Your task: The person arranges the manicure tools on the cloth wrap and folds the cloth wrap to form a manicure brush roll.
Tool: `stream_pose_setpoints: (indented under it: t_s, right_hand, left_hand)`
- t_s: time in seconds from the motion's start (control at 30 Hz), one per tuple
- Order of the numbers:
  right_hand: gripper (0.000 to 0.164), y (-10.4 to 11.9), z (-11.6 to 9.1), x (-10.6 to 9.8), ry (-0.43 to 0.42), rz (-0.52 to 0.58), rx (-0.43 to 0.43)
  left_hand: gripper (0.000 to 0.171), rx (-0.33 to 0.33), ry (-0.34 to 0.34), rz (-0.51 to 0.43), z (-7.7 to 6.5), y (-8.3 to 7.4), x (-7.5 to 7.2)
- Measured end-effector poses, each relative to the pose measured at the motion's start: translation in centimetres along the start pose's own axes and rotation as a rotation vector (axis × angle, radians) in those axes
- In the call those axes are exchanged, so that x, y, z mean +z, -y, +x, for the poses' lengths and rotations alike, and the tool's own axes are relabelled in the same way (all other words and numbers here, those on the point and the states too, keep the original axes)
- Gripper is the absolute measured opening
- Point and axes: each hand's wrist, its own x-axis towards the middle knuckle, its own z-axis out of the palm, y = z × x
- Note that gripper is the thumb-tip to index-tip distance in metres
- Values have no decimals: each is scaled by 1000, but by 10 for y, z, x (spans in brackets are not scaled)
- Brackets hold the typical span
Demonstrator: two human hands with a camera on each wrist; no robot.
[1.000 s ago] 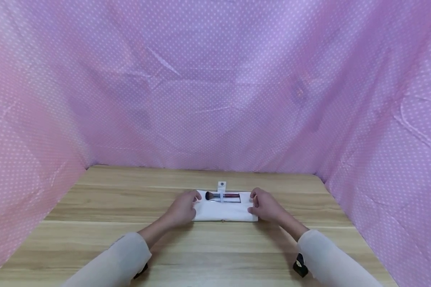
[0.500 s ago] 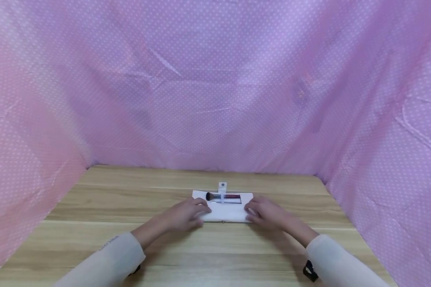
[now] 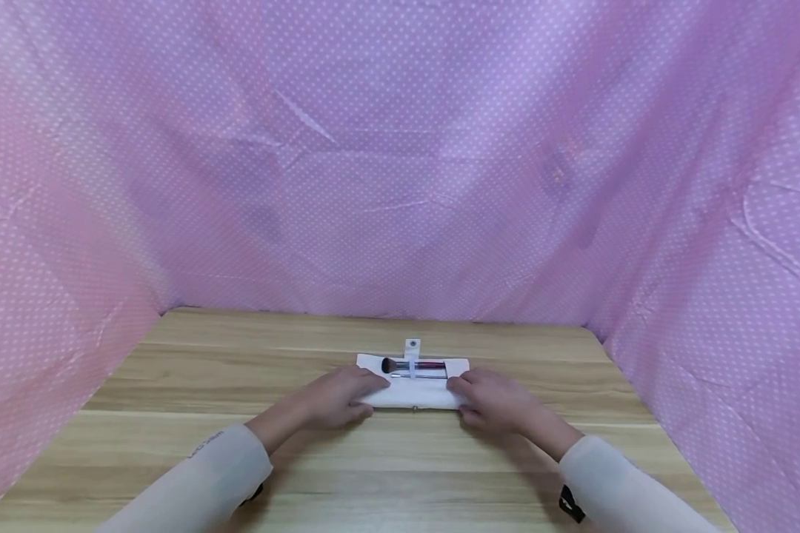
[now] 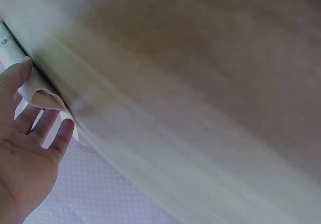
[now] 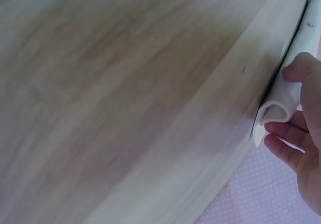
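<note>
A white makeup brush roll lies partly rolled up on the table, its near side a thick fold. In its open far part sit a dark-tipped makeup brush with a reddish handle and a thinner brush, under a narrow white band. My left hand grips the roll's left end, thumb on the near side and fingers over the top. At the other end my right hand holds it likewise. Both wrist views show the curled ends of the brush roll between thumb and fingers.
A white strap with a metal snap sticks out from the roll's far edge. The wooden table has its far edge against a pink-purple dotted curtain, which also hangs at both sides.
Both hands have shifted from the roll's outer corners inward and over its near fold. The brushes and strap have stayed almost where they were.
</note>
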Motion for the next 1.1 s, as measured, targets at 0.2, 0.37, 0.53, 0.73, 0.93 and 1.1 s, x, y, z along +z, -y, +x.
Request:
stream_pose_setpoints:
  t_s: [0.2, 0.37, 0.53, 0.73, 0.93, 1.1]
  right_hand:
    - [40, 2, 5, -2, 38, 10, 41]
    - [43, -2, 7, -3, 33, 111, 87]
    - [40, -12, 9, -1, 20, 240, 153]
    - [33, -22, 19, 8, -4, 365, 270]
    - [30, -28, 30, 13, 0, 385, 326]
    - [29, -38, 37, 15, 49, 537, 435]
  left_hand:
    - [36, -27, 2, -82, 6, 3, -1]
    - [29, -116, -18, -231, 12, 6, -2]
    - [24, -196, -117, -357, 18, 10, -4]
    - [22, -378, -206, -484, 25, 18, -3]
    - [23, -445, -246, -454, 36, 25, 1]
    - [23, -469, -295, -363, 43, 25, 4]
